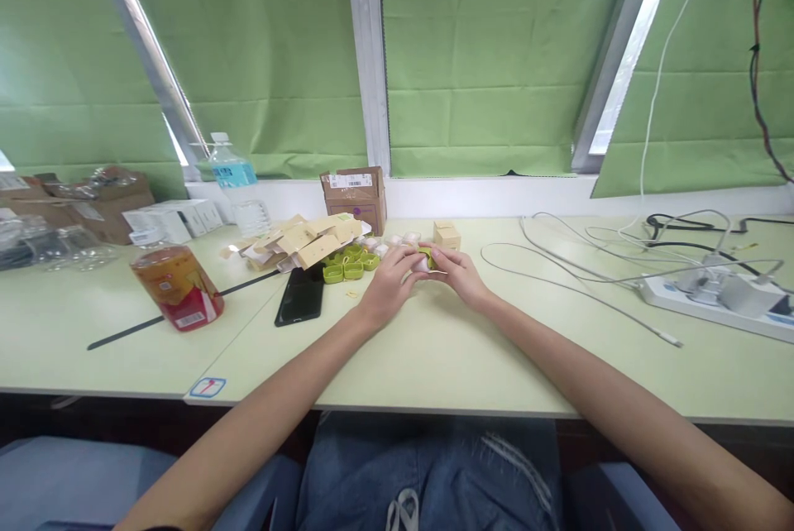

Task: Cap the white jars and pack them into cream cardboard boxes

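My left hand and my right hand meet above the middle of the table, fingers closed round a small white block with a yellow-green cover. My fingers hide much of it, so how far the cover goes over the block I cannot tell. Several similar green covers lie in a cluster left of my left hand. Just behind my hands are several small white pieces, partly hidden. A small tan carton stands behind my right hand.
Tan cartons are heaped behind a black phone. A brown box stands at the back. To the left are an orange-labelled bottle, a clear bottle and a black strip. Cables and a power strip lie right.
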`<state>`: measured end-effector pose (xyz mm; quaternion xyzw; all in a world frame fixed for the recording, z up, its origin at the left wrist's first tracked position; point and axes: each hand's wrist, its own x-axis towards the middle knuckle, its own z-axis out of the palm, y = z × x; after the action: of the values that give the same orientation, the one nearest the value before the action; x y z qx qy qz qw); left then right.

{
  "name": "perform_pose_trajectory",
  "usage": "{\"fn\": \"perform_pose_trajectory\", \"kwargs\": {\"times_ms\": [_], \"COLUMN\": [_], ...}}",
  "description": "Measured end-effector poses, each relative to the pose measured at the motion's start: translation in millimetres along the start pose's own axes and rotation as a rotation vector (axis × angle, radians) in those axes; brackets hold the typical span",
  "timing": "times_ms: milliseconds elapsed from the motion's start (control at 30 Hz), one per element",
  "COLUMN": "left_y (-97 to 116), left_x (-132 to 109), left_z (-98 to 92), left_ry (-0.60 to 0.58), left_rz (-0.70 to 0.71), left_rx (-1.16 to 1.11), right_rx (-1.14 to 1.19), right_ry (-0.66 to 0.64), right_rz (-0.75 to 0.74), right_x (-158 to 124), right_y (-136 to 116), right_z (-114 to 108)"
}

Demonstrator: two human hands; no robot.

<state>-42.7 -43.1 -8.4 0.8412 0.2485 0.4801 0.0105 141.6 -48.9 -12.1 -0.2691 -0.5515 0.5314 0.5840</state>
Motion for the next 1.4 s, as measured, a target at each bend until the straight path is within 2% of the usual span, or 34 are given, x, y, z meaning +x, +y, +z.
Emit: {"fn": "perform_pose_trajectory", "kwargs": {"times_ms": [167,267,433,600,733,833,933,1000,1067,1167,1200,1267,1333,1400], "left_y": [-2.8,-4.3,-5.4,0.8,4.2,2.1,-0.7,-1.5,-1.6,-1.5,-1.7,-1.9,-2.1,-2.1], "left_x": [2.9,5.0,3.5,3.8,8.3,9.1,7.7,7.2,7.9,10.4,11.3,12.7,13.4,13.3], "left_z": [-7.0,-10.5,-9.6,-5.4,-5.9,-5.6,-3.8,-3.0,-3.0,-3.1,-2.9,-2.3,-2.2,-3.0], "left_ry": [0.016,0.023,0.002,0.053,0.111,0.063,0.015,0.018,0.044,0.076,0.08,0.077,0.065,0.019], "left_rz": [0.058,0.084,0.113,0.089,0.037,0.037,-0.024,-0.091,-0.156,-0.258,-0.306,-0.414,-0.495,-0.511], "left_rx": [0.092,0.117,0.082,0.074,0.018,-0.088,-0.234,-0.305,-0.347,-0.415,-0.459,-0.565,-0.646,-0.667], "right_rx": [-0.032,-0.091,-0.227,-0.195,-0.008,0.07,0.02,-0.125,-0.357,-0.722,-0.82,-0.969,-1.045,-1.089], "right_ry": [-0.081,-0.124,-0.09,-0.098,-0.09,-0.181,-0.247,-0.24,-0.128,0.066,0.053,-0.098,-0.256,-0.316], "right_rz": [0.037,0.008,-0.062,-0.001,0.111,0.167,0.18,0.18,0.119,-0.195,-0.325,-0.514,-0.579,-0.602], "right_x": [-5.6,-9.3,-10.3,-5.5,-2.9,-3.2,-4.2,-5.2,-6.4,-8.6,-9.3,-10.1,-9.9,-8.5], "right_y": [-7.9,-11.3,-11.7,-8.8,-8.3,-8.7,-10.5,-12.7,-15.7,-21.8,-23.9,-27.0,-27.0,-23.2], "right_z": [6.0,11.8,16.3,9.2,2.9,0.8,1.6,2.6,2.1,-4.0,-7.1,-12.9,-16.5,-17.0]}}
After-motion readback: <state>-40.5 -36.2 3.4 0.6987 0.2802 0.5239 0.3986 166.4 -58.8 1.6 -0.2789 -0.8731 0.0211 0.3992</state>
